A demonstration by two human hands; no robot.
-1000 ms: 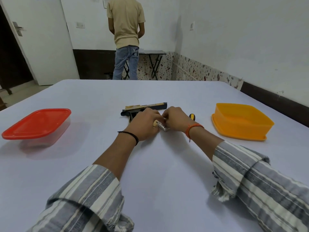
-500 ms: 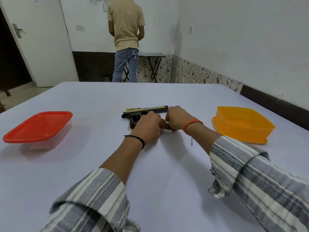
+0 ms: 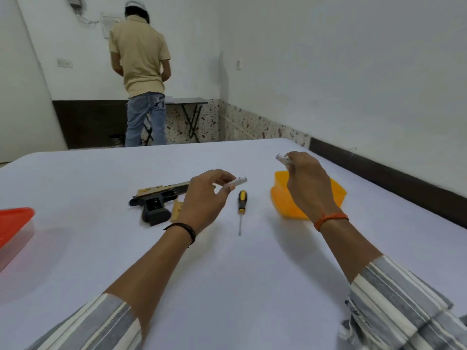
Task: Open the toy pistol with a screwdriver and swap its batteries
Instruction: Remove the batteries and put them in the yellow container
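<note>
White cloth covers the table, which fills the lower view under plain white walls. Near the middle of the table, somewhat toward the left edge, lies the pistol on its side, black with a tan top strip, its grip pointing toward the near edge and the grip's side open. A small tan cover lies just beside the grip, touching or almost touching it.

Above the table to the pistol's right, the left hand is raised and pinches a battery between thumb and fingertips, one end sticking out to the right. The right hand is raised higher, over the orange box, its fingers curled round a second battery whose end pokes out to the left. The two hands are well apart.

Between them on the cloth lies the screwdriver, untouched, its yellow-and-black handle toward the far edge and its thin shaft pointing at the near edge.

The orange box sits open side down near the right edge. At the left edge a clear box with a red lid is partly cut off by the frame. Beyond the far edge a person in a tan shirt and jeans stands facing the wall, beside a small folding table.
</note>
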